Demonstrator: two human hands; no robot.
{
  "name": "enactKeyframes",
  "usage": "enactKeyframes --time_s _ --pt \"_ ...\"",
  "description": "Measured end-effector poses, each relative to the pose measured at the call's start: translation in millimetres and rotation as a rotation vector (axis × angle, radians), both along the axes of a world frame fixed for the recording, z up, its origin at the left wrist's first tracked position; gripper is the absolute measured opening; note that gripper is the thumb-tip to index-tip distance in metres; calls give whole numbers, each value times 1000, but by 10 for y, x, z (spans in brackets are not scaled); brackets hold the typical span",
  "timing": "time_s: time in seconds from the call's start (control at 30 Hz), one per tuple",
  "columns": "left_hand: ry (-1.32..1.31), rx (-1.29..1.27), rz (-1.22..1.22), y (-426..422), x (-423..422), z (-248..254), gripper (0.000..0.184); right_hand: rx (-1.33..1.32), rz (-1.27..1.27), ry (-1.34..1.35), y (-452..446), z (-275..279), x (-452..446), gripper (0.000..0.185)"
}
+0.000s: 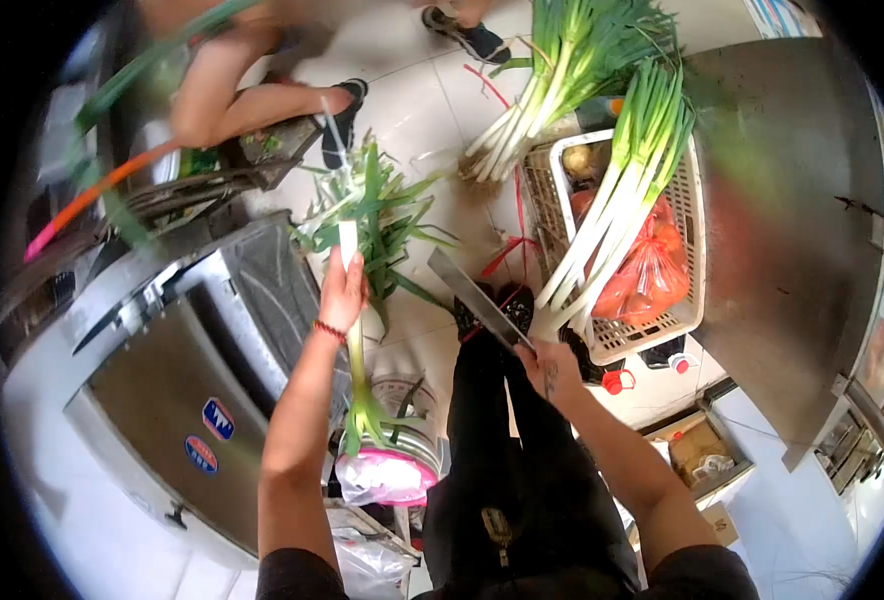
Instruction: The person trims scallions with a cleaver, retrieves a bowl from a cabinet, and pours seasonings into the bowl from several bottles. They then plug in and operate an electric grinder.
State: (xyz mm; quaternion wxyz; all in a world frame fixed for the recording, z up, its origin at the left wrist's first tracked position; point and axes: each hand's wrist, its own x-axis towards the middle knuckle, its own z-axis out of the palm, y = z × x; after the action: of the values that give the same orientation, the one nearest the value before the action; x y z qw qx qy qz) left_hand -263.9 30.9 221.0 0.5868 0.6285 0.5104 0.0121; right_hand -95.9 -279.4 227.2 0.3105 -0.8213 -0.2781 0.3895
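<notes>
My left hand (344,292) is closed around a scallion stalk (358,365), a large leek-like one. Its white end points away from me and its green leaves hang back toward my body. In my right hand (550,372) is the handle of a kitchen knife (474,297) with a long, wide blade, angled forward and left, apart from the stalk. Beyond my left hand lies a heap of green leaf trimmings (377,215). A bunch of long scallions (622,185) rests across a plastic basket (700,230) to the right, and another bunch (552,80) lies behind it.
A red plastic bag (647,270) of round produce sits in the basket. Left stands a metal machine (162,390); right, a steel surface (782,230). A pink-rimmed bucket (430,475) is near my legs. Another person's leg (252,105) and a shoe (467,38) are ahead.
</notes>
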Motion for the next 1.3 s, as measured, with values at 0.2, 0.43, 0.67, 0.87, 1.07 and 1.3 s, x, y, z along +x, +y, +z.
enactKeyframes --time_s 0.2,0.43,0.67,0.87,1.07,1.3 --pt "117 166 -78 676 642 -1392 30 -478 162 131 -271 195 128 23" --pt "728 644 -643 973 1419 -2461 61 -455 -169 400 -1011 52 159 28" --pt "128 579 -882 230 2949 -3101 41 -505 -333 319 -1094 407 456 23" --pt "420 589 -1090 -2 4193 -3067 40 -782 155 263 -2025 458 181 26" --pt "52 544 -1156 177 3648 -3775 46 -722 -83 295 -2265 357 103 23" --pt "-52 429 -1111 281 3462 -3564 43 -804 -56 213 -2927 198 -324 24"
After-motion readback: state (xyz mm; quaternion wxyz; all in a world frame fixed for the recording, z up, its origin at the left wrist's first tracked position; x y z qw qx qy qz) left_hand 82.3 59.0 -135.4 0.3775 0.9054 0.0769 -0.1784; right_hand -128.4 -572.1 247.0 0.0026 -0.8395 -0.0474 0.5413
